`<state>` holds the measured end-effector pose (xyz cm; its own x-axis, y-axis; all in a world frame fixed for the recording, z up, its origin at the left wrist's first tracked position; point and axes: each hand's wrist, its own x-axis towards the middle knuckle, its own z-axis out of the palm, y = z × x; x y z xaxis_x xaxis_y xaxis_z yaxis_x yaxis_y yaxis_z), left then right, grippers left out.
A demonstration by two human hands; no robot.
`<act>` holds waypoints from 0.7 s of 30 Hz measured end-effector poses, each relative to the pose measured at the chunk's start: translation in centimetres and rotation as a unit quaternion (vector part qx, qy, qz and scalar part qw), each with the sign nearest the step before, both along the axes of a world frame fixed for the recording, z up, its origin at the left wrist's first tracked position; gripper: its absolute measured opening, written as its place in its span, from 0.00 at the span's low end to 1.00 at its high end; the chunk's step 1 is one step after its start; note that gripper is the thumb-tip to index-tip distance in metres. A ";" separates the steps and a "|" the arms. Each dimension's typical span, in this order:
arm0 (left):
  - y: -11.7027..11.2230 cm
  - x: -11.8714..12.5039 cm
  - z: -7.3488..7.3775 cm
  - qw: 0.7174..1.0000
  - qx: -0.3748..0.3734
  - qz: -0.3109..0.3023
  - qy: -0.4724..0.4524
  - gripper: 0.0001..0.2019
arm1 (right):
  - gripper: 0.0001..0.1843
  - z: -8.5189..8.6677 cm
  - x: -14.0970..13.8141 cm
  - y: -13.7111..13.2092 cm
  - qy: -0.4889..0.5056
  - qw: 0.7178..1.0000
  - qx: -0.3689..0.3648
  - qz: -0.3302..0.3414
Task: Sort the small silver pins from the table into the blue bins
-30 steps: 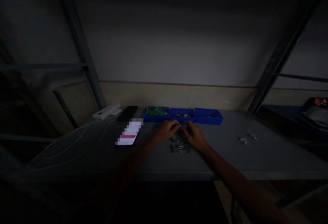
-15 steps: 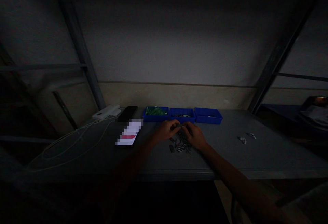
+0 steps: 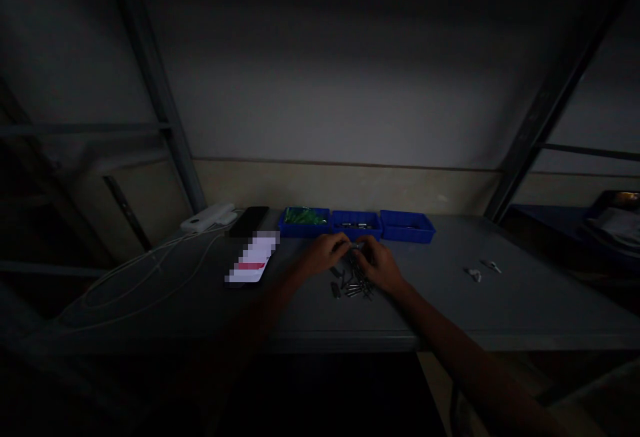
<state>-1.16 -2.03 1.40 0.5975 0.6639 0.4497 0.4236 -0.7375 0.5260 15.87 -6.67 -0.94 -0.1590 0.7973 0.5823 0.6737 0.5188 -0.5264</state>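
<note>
Hardly shifted since half a second ago, the left hand (image 3: 325,255) and right hand (image 3: 384,266), fingers curled nearly closed, pinch a small grey piece (image 3: 356,246) that now shows paler, by a loose heap of slim, shiny metal parts (image 3: 356,287) on the smooth grey tabletop (image 3: 305,317), before three boxy blue bins (image 3: 407,233).

In front of the middle blue bin (image 3: 356,217), the left hand (image 3: 324,253) and right hand (image 3: 381,265) meet at a small metal part (image 3: 356,246), with loose metal pieces (image 3: 356,287) lying beneath and nearer. Immediately left of that bin stands a bin with green contents (image 3: 303,230); immediately right, another blue bin (image 3: 409,233). Farther left lies a lit smartphone (image 3: 254,258); well right, small white objects (image 3: 473,274).
</note>
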 end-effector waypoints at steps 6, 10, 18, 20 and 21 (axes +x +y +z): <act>0.1 0.0 0.0 1.000 0.003 0.010 0.020 0.15 | 0.12 0.0 0.0 0.0 -0.020 1.000 0.009 0.000; 0.2 0.0 -0.1 1.000 0.000 0.012 0.019 0.16 | 0.12 0.0 -0.1 0.0 -0.029 0.999 0.012 -0.008; 0.1 0.0 -0.2 1.000 -0.005 -0.009 -0.012 0.11 | 0.14 0.0 0.0 0.0 -0.031 0.999 0.006 -0.019; 0.2 0.0 -0.3 1.000 -0.008 -0.017 -0.016 0.11 | 0.14 0.1 -0.1 0.0 -0.026 0.999 0.002 -0.020; 0.2 0.0 -0.4 1.000 -0.008 -0.019 -0.016 0.11 | 0.14 0.1 -0.1 0.0 -0.024 0.999 0.002 -0.021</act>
<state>-1.20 -1.82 0.99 0.6080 0.6485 0.4580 0.3783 -0.7438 0.5510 15.79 -6.67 -0.87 -0.1541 0.8018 0.5773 0.7195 0.4915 -0.4907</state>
